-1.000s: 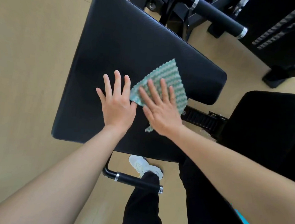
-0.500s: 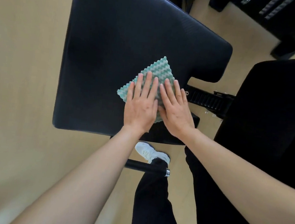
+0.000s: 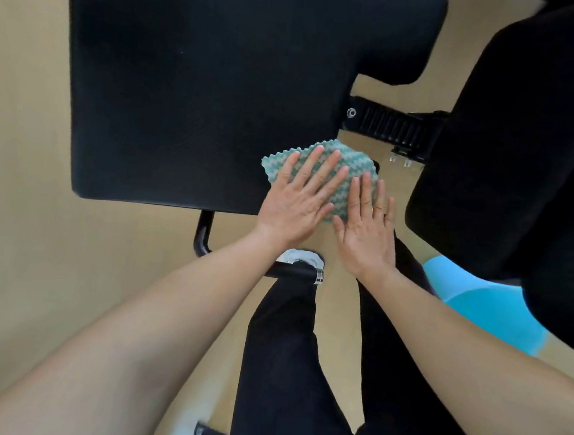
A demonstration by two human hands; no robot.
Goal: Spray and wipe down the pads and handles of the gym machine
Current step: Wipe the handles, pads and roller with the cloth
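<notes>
A large black pad (image 3: 193,83) of the gym machine fills the upper middle of the view. A green-and-white wavy cloth (image 3: 346,160) lies flat on its near right corner. My left hand (image 3: 301,198) presses on the cloth with straight, spread fingers. My right hand (image 3: 367,230) lies flat beside it, its fingertips on the cloth's right part. A black handle (image 3: 295,271) with a chrome end cap runs below the pad, partly behind my left wrist. No spray bottle is in view.
A second black pad (image 3: 524,150) stands at the right, joined by a ribbed black bracket (image 3: 389,125). My black trouser legs (image 3: 280,371) and a white shoe are below. A turquoise object (image 3: 477,308) lies at the right on the beige floor (image 3: 13,230).
Both hands slid the cloth toward me and to the right, from the pad's middle to its near right corner. The left hand moved from the bare pad onto the cloth.
</notes>
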